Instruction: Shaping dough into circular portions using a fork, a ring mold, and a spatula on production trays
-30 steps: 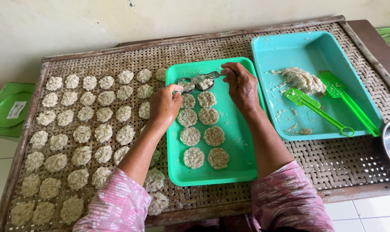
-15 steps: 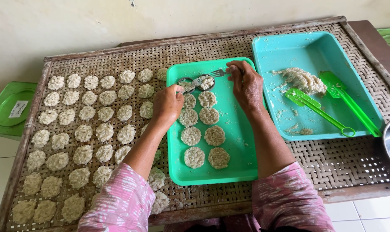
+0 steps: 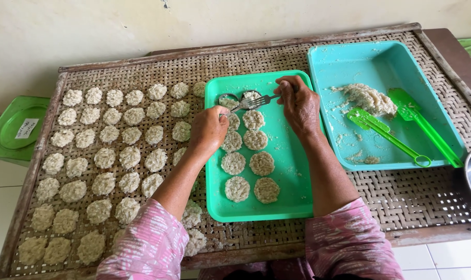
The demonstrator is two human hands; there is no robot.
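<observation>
— Green tray (image 3: 292,171) is the one to watch; everything sits around it. At its far end the right hand (image 3: 300,103) is closed on a fork (image 3: 253,102), tines over two small round moulds (image 3: 240,99).

— And the left hand (image 3: 209,129)?

— Curled narrow just left of those moulds, fingertips seemingly touching one; I cannot tell if it grips.

— Those patties (image 3: 248,158) on the tray, how would they handle?

— Light, soft and crumbly, I'd judge, pressed grains, likely sticky. Best lifted from beneath or by the edges, never pinched in the middle.

— More of them?

— Rows of finished patties (image 3: 98,155) on the woven mat (image 3: 401,194) left of the tray; a blue tub (image 3: 344,57) of loose mixture (image 3: 367,98) with green scoops (image 3: 386,132) to its right.
</observation>
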